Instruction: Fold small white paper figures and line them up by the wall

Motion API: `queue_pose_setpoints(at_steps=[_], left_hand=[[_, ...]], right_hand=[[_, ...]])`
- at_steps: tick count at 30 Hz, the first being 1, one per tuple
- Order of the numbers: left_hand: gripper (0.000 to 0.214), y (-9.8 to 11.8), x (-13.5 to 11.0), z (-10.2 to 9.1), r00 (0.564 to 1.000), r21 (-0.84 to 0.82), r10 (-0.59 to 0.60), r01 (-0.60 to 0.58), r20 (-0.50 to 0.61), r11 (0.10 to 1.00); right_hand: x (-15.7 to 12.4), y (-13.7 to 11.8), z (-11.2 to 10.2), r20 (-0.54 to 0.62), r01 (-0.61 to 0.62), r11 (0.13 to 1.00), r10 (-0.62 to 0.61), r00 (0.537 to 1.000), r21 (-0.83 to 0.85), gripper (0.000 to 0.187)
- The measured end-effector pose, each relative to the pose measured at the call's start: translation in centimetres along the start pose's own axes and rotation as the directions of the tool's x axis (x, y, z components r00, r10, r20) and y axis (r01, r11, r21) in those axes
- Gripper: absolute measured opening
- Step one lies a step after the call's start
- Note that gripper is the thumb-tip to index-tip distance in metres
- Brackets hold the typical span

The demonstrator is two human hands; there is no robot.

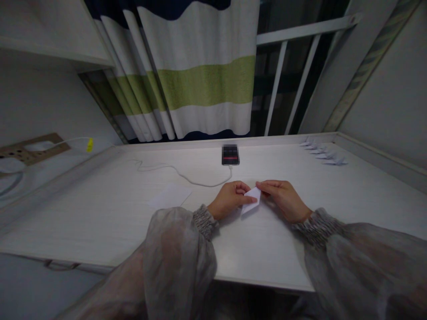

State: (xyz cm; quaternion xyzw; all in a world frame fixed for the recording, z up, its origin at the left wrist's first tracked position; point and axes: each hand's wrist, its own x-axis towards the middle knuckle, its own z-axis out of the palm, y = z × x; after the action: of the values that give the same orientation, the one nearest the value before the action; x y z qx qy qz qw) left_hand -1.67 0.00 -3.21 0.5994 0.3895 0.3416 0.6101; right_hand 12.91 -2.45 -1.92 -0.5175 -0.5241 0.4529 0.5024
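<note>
A small folded piece of white paper [251,200] is held between both hands just above the white desk [100,213]. My left hand [230,200] has its fingers curled and pinched on the paper's left side. My right hand [283,198] pinches the upper right tip with fingers pressed together. Both arms wear sheer grey sleeves with gathered cuffs.
A flat white sheet [170,196] lies left of the hands. A small dark device [230,154] with a white cable [173,171] sits behind them. Several folded paper shapes [322,152] line the back right. A striped curtain [200,80] hangs beyond the desk; walls close both sides.
</note>
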Motion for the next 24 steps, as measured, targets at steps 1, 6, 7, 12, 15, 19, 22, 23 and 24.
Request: queue_pose_setpoints(at_steps=[1,6,7,12,15,19,22,23,24], left_hand=[[0.034,0.0,0.0,0.0,1.0,-0.009,0.003,-0.003,-0.004,1.0],[0.033,-0.1,0.0,-0.1,1.0,-0.013,-0.015,0.015,0.014,1.0],[0.033,-0.1,0.0,-0.1,1.0,-0.005,-0.019,0.019,0.019,1.0],[0.032,-0.2,0.0,-0.2,1.0,0.031,-0.02,0.019,0.021,0.999],[0.032,-0.1,0.1,-0.2,1.0,0.009,-0.017,0.017,0.015,1.0],[0.032,0.0,0.0,-0.1,1.0,-0.007,-0.009,0.009,0.011,1.0],[0.033,0.1,0.0,-0.1,1.0,-0.002,-0.002,0.002,0.003,1.0],[0.033,0.1,0.0,-0.1,1.0,-0.005,-0.004,0.004,-0.001,1.0],[0.033,0.1,0.0,-0.2,1.0,-0.008,-0.006,0.006,-0.003,1.0]], right_hand=[[0.0,0.0,0.0,-0.001,0.002,1.0,-0.002,1.0,-0.01,0.037],[0.2,0.3,-0.3,-0.01,0.008,0.999,-0.009,1.0,-0.039,0.034],[0.3,0.4,-0.3,-0.014,0.007,0.999,-0.007,1.0,-0.039,0.033],[0.6,0.7,-0.6,-0.031,-0.018,0.998,0.016,0.999,-0.064,0.033],[0.7,1.0,-0.7,-0.036,0.007,0.996,-0.01,0.999,-0.088,0.035],[0.7,1.4,-0.6,-0.035,0.042,0.991,-0.047,0.998,-0.127,0.035],[0.9,1.6,-0.7,-0.052,0.056,0.986,-0.064,0.997,-0.154,0.035],[1.1,1.7,-0.9,-0.078,0.061,0.985,-0.074,0.994,-0.159,0.034],[1.3,1.7,-1.1,-0.111,0.067,0.985,-0.085,0.99,-0.162,0.033]])
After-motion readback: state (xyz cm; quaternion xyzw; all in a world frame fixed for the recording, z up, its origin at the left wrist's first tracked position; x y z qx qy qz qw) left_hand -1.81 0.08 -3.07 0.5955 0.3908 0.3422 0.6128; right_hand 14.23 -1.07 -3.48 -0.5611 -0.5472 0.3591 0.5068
